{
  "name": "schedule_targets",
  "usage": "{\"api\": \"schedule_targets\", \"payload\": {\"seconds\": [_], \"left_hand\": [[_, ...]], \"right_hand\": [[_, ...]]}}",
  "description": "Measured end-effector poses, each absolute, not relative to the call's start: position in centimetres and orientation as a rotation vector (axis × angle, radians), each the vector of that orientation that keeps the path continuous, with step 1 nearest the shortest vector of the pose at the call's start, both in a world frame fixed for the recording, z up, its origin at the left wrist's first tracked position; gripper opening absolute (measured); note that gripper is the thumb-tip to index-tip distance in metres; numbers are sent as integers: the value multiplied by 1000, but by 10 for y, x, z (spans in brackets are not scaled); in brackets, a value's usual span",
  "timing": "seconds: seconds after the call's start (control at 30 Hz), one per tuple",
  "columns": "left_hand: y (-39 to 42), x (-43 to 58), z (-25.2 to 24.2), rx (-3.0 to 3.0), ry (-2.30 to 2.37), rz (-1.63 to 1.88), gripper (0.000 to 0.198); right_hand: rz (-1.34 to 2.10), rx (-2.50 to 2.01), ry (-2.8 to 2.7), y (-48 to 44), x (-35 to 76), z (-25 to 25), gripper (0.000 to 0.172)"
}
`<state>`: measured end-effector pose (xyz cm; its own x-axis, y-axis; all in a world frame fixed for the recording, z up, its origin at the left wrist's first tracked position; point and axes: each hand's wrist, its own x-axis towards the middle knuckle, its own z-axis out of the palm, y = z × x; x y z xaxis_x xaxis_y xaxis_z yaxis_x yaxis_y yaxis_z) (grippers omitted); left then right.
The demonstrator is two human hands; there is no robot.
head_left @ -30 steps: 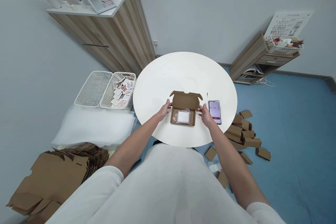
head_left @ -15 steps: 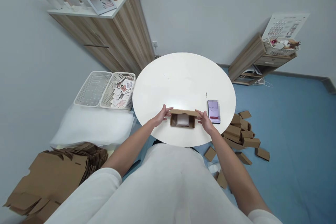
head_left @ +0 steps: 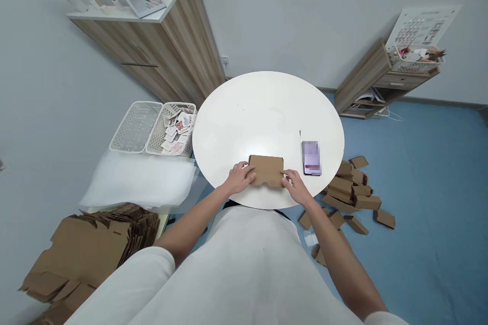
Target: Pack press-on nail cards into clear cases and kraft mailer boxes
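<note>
A small brown cardboard box [head_left: 266,170] lies near the front edge of the round white table [head_left: 263,111]. Its lid is folded down over the top, hiding what is inside. My left hand [head_left: 239,177] grips the box's left side, with fingertips on the lid's edge. At the opposite side, the thumb and fingers of my right hand [head_left: 295,185] hold the lid's right edge. A phone [head_left: 311,158] rests on the table to the right of my right hand.
Left of the table stand a white basket of printed cards [head_left: 177,132], clear plastic sheets [head_left: 137,177] and a stack of flattened cardboard boxes [head_left: 84,244]. Several folded boxes [head_left: 351,188] lie heaped on the floor at right. A wooden cabinet [head_left: 183,45] stands behind.
The box's lid has swung down toward me, covering the white packet inside. Both hands have come down with it, now gripping the sides. The camera view has shifted slightly.
</note>
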<state>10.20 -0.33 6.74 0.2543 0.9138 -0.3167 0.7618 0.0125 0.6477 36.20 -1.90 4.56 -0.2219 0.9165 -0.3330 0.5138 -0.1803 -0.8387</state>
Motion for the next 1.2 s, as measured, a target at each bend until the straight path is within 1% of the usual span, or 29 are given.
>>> {"api": "schedule_targets", "payload": {"seconds": [0.17,0.3,0.43,0.53,0.63,0.8,0.87,0.97,1.1,1.2], "left_hand": [[-14,112,59,1897,1604,81,46],[-20,113,52,1864,1630,116,47],[-28,105,48,1727,1641,213,62],[-33,98,45,1656,1616,198,70],[-38,97,41,1675,1562,190,78],[-41,99,34,1734,1516,252,94],[-39,98,34,1748,1523,289,96],[-33,94,38,1757,1538,401,87],[-19,95,47,1696,1587,500,57],[-9,100,50,1675,1623,462,49]], "right_hand": [[1300,-1791,-1815,-28,352,33,50],[1204,-1793,-1869,-33,348,24,47],[1111,-1756,-1870,-39,352,24,51],[1113,-1764,-1859,-43,356,25,55],[1157,-1777,-1880,-46,355,24,60],[1273,-1721,-1829,-49,349,22,74],[1300,-1689,-1786,-47,348,24,76],[1296,-1628,-1723,-41,350,31,75],[1288,-1650,-1625,-25,351,44,56],[1300,-1711,-1586,-12,350,51,51]]}}
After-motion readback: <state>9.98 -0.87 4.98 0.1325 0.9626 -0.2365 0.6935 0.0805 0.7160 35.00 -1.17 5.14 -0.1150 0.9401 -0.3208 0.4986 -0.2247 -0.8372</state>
